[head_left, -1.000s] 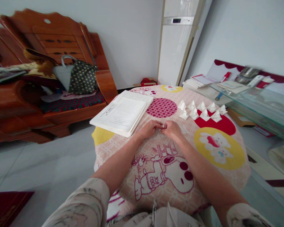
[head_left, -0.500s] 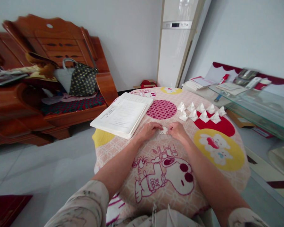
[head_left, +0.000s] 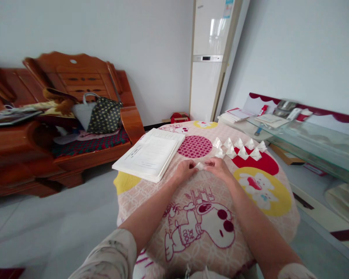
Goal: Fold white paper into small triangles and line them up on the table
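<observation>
A small folded piece of white paper (head_left: 200, 166) is pinched between my two hands over the table's middle. My left hand (head_left: 186, 170) grips its left edge with thumb and fingers. On the opposite edge, the fingertips of my right hand (head_left: 217, 167) are closed. Beyond my right hand stand several pointed folded paper shapes (head_left: 242, 153), set out in two rows. To the left of my left hand lies a thick stack of printed paper sheets (head_left: 149, 154).
A cartoon-patterned cloth covers the round table (head_left: 151, 201). Along the right runs a glass shelf (head_left: 314, 143) with papers and containers. A wooden sofa (head_left: 87, 83) holding bags stands at left, and a tall white air conditioner (head_left: 206, 85) is at the back.
The camera has tilted up, so the scene sits lower in view. Both hands still hold the paper, which now looks narrower and more raised between the fingertips.
</observation>
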Motion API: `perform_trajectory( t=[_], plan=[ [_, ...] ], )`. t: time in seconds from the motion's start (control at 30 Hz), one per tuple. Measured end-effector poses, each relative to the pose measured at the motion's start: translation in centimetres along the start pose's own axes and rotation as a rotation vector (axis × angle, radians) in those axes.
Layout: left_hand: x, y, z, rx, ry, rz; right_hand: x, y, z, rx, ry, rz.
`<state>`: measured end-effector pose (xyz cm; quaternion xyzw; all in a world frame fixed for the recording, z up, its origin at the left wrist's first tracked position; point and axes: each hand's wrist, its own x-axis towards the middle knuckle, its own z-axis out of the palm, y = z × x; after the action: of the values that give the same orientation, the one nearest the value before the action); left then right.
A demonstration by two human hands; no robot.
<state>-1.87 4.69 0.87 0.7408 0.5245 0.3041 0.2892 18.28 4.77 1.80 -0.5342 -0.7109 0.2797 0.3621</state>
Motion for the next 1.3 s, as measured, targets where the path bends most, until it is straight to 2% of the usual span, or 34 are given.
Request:
perform_trajectory(
  t=[0.1, 0.3, 0.53, 0.7, 0.8, 0.9, 0.97, 1.13, 1.3],
  plan=[
    [0.8, 0.0, -0.2, -0.114, -0.053, 0.043, 0.0, 0.0, 0.1, 0.058, -0.096, -0.008],
    [1.6, -0.2, 0.4, -0.104, -0.161, 0.127, 0.0, 0.3, 0.7, 0.158, -0.182, 0.148],
    [1.2, 0.2, 0.0, -0.123, -0.231, 0.152, -0.1, 1.2, 0.6, 0.212, -0.200, 0.150],
    [1.3, -0.4, -0.9, -0.203, -0.201, 0.110, -0.1, 1.3, 0.3, 0.314, -0.154, 0.200],
    [1.5, -1.1, -1.6, -0.279, -0.204, 0.021, -0.2, 1.3, -0.1, 0.442, -0.111, 0.253],
    [1.6, -1.5, -2.0, -0.434, -0.103, -0.097, -0.4, 1.2, -0.3, 0.529, -0.067, 0.276],
    [1.7, -1.4, -1.7, -0.515, -0.061, -0.121, -0.5, 0.9, -0.2, 0.535, -0.074, 0.262],
    [1.7, -0.6, 0.1, -0.708, -0.161, -0.093, -0.7, 0.1, 0.7, 0.456, -0.189, 0.245],
    [1.2, 0.0, 1.1, -0.871, -0.055, -0.160, -1.0, -0.2, 1.1, 0.527, -0.163, 0.258]
  ],
)
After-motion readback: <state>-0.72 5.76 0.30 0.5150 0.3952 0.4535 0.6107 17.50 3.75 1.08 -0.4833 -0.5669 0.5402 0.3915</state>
